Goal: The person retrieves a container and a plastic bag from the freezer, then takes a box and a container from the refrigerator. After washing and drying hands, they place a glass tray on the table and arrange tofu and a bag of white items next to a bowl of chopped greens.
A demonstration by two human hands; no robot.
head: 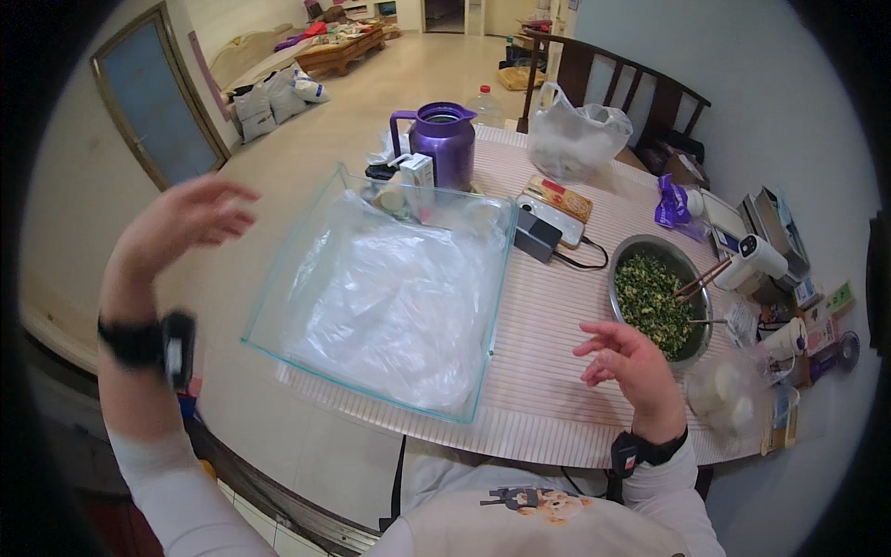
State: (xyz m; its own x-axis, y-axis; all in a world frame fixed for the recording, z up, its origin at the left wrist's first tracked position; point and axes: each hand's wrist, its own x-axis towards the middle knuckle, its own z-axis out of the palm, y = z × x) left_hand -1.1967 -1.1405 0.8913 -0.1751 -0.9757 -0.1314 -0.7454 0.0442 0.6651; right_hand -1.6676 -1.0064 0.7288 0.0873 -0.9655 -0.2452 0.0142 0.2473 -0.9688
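My left hand (191, 219) is raised off the table's left side, fingers spread and slightly blurred, holding nothing. My right hand (626, 365) hovers with parted, bent fingers over the striped tablecloth (536, 334); it is empty as well. Between them lies a shallow transparent rectangular tray (400, 409), its left part reaching past the table edge. Crumpled plastic film (397, 292) lines its floor. Beyond my right hand stands a steel bowl (614, 306) of chopped greens with yellow bits (651, 296). Wooden chopsticks (703, 280) and a metal utensil handle (708, 321) lean in the bowl.
Behind the tray stand a purple vacuum jug (449, 153) and a drink carton (418, 174). A black power bank (537, 235) with a cable lies beside phones (553, 216). Farther back is a white plastic bag (578, 139). A bag of pale round pieces (727, 393) sits at right.
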